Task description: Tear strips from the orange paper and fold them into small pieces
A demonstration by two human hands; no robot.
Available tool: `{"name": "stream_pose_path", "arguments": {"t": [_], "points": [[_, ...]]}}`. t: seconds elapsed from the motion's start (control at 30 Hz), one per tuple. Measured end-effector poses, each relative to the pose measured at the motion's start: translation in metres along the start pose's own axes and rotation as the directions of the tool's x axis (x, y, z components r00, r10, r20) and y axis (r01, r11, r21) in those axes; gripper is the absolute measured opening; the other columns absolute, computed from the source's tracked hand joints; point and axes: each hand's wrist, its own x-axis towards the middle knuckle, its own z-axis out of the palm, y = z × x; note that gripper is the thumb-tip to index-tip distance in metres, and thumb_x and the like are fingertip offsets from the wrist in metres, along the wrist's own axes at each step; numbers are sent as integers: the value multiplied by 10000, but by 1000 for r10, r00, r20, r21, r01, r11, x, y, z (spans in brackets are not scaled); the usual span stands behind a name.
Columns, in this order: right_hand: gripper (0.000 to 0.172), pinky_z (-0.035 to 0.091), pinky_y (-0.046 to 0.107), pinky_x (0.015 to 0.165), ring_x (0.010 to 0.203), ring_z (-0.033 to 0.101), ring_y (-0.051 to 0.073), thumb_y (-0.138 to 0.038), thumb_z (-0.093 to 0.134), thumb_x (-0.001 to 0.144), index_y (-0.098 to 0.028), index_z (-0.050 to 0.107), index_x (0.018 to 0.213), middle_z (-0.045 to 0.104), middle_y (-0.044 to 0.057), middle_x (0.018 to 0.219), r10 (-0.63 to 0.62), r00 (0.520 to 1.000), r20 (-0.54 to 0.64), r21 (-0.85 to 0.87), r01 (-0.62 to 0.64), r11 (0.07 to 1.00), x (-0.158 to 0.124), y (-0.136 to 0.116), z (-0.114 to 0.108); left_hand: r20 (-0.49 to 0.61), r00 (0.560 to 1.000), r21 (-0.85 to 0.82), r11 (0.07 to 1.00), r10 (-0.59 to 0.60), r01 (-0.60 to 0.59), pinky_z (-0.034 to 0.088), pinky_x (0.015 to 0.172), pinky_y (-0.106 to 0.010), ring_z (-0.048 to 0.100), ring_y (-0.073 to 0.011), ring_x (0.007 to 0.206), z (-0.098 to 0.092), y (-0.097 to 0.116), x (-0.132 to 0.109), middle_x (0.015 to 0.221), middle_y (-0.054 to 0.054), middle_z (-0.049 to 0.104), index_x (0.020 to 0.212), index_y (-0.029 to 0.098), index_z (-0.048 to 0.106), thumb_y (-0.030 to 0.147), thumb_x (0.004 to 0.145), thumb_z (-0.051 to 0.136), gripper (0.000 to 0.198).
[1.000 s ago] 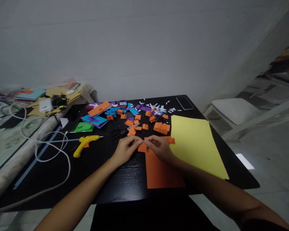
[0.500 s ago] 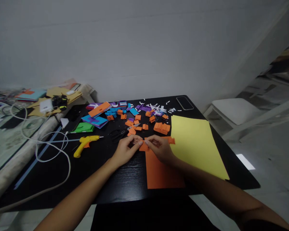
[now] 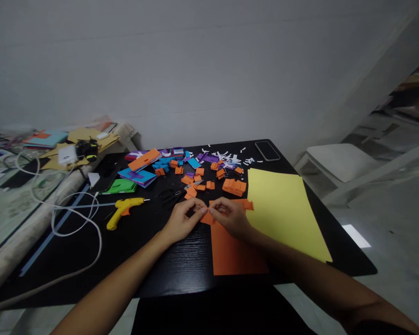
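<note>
Between my two hands is a small piece of orange paper [image 3: 207, 217], partly covered by the fingers. My left hand [image 3: 184, 218] pinches its left side between thumb and fingers. On the other side my right hand [image 3: 230, 217] has thumb and fingertips closed on it, nearly touching the left fingertips. Beneath the right hand and wrist lies a larger orange sheet [image 3: 235, 256]. A small folded orange piece [image 3: 249, 205] rests by its top right corner. Just beyond the hands sits a stack of folded orange pieces [image 3: 234, 186].
Yellow sheets [image 3: 282, 209] lie to the right, with a phone [image 3: 267, 150] at the far corner. Leftward are a yellow glue gun [image 3: 125, 207], black-handled scissors [image 3: 170, 197], green paper [image 3: 121, 186] and a looping white cable [image 3: 99, 232]. White paper scraps [image 3: 230, 158] are scattered at the back.
The small orange paper has tilted and shifted slightly down and left between my fingers. My fingertips have come closer together; the things on the table lie as before.
</note>
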Motion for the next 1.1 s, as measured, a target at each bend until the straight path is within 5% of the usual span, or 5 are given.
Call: {"name": "stream_pose_path", "arguments": {"t": [0.3, 0.83, 1.1], "points": [[144, 556, 311, 716, 731, 658, 174, -326, 709, 800, -203, 636, 787, 666, 17, 757, 75, 997, 13, 86, -76, 993, 2, 0, -5, -51, 998, -81, 996, -33, 28, 457, 649, -236, 568, -130, 679, -6, 1, 3, 746, -7, 633, 860, 159, 678, 370, 922, 649, 222], [258, 599, 338, 762, 803, 716, 194, -461, 732, 830, -215, 670, 874, 723, 45, 860, 31, 999, 11, 63, -32, 998, 2, 6, -1, -47, 998, -105, 994, -41, 36, 457, 642, -238, 565, -133, 673, -2, 3, 2, 738, -6, 624, 874, 166, 675, 385, 923, 641, 227], [152, 570, 312, 688, 707, 695, 176, -355, 692, 854, -208, 678, 820, 720, 27, 779, -31, 999, 23, -110, 33, 993, -1, 1, -1, 38, 999, 18, 1000, 4, -4, 447, 668, -235, 575, -131, 692, -3, 1, 2, 741, -8, 635, 869, 158, 671, 325, 942, 600, 197]]}}
